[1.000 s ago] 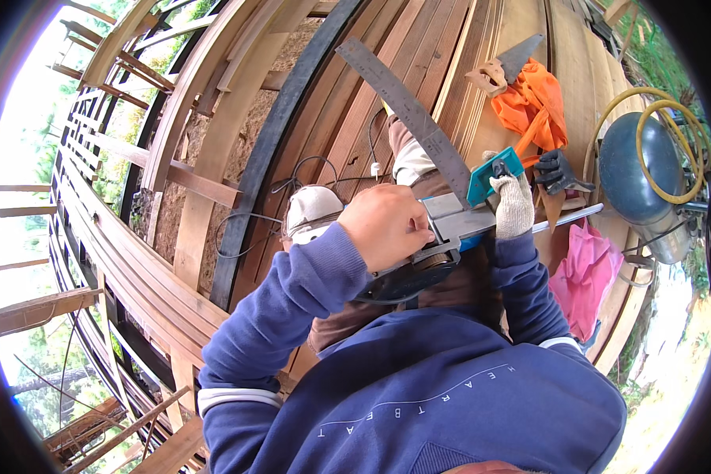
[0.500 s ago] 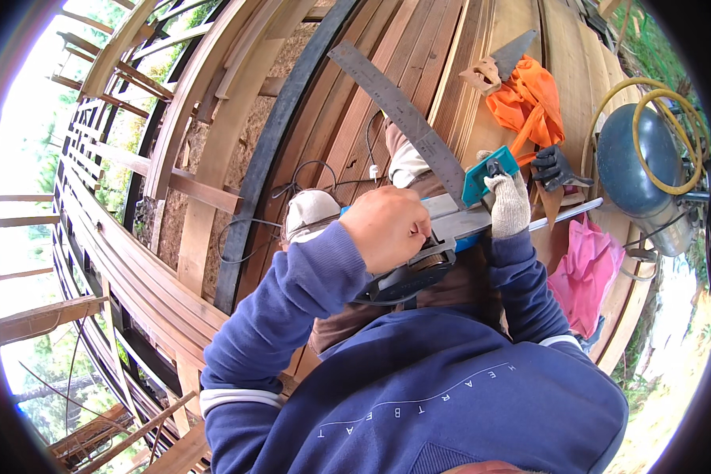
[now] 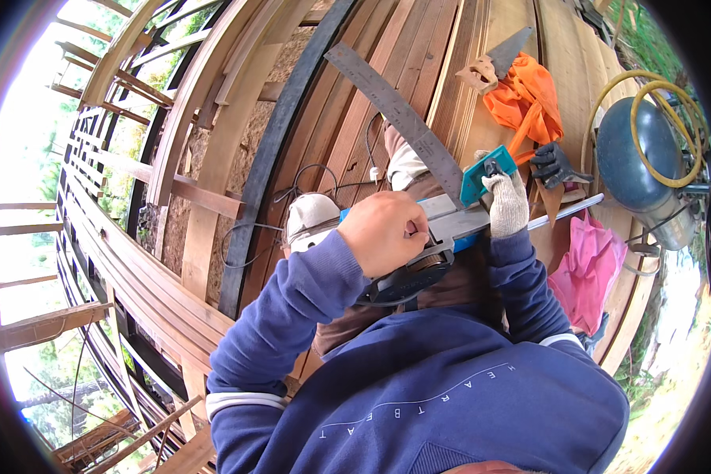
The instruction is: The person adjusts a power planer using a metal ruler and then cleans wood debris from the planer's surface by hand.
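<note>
An upturned power tool with a flat grey metal sole (image 3: 460, 225), blue sides and a black housing (image 3: 413, 280) rests across my lap; it looks like an electric planer. Over its left part is my bare left hand (image 3: 383, 233), fingers curled closed. Whatever those fingers pinch, if anything, is hidden or too small to make out. My right hand (image 3: 509, 204), in a pale knitted glove, grips the teal handle of a steel square (image 3: 395, 107). The square's long marked blade slants away to the far left, its near end beside the metal sole.
On the boards ahead lie a handsaw (image 3: 498, 63), an orange cloth (image 3: 525, 99) and a dark glove (image 3: 559, 166). To the right are a pink cloth (image 3: 588, 265) and a dark rounded tank (image 3: 638, 146) with a yellow hose (image 3: 691, 138). A black cord (image 3: 312, 167) trails near my left shoe.
My left hand's curled fingers have turned slightly over the tool. The right hand keeps its grip on the square, and the view has shifted a little.
</note>
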Available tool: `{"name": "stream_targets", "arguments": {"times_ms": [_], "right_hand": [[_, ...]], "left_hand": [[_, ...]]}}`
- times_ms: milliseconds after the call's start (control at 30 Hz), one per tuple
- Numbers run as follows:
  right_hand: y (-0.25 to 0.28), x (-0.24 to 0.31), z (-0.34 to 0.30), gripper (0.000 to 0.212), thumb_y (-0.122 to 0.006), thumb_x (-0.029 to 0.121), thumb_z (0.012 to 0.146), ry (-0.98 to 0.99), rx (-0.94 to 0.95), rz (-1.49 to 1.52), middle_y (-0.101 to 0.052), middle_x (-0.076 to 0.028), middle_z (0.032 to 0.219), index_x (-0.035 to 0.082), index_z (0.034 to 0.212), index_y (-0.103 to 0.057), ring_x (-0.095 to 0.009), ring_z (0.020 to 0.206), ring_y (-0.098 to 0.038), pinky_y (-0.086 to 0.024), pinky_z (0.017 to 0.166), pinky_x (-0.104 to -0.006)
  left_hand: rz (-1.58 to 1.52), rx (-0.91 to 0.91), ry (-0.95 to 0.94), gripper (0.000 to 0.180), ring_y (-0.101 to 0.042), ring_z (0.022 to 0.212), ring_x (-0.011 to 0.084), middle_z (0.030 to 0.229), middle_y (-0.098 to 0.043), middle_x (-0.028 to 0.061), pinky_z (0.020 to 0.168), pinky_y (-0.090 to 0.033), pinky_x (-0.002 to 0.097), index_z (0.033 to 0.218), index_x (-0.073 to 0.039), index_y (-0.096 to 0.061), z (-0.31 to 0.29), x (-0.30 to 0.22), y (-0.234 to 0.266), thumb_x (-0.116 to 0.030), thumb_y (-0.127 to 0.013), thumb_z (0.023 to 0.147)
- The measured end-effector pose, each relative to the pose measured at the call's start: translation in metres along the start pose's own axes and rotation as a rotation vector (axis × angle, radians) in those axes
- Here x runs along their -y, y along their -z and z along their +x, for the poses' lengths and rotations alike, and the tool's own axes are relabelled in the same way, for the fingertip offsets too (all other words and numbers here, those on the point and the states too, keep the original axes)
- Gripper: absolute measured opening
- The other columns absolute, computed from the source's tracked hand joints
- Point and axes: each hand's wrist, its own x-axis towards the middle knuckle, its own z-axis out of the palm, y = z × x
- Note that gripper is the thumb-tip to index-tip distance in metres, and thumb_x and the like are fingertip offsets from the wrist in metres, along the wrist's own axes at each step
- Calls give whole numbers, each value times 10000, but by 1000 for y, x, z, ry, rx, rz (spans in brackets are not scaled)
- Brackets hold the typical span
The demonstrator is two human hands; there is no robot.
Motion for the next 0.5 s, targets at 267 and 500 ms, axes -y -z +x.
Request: {"name": "stream_targets", "arguments": {"times_ms": [267,500], "right_hand": [[-2,2,0,350,-563,12,931,-64,4,70,-716,-66,1186,-5,1265,-665,-121,983,-690,-559,850,-247],[-5,3,-2,349,-561,12,935,-28,-17,72,-717,-70,1184,-1,1267,-665,-121,979,-689,-559,853,-249]], "left_hand": [[-14,34,28,133,-702,831,269,857,-671,130,762,-562,385,898,-36,-739,0,-1,1,-155,-732,841],[-40,22,16,139,-690,839,274,892,-666,122,782,-553,399,937,-41,-732,-4,0,3,-133,-732,833]]}}
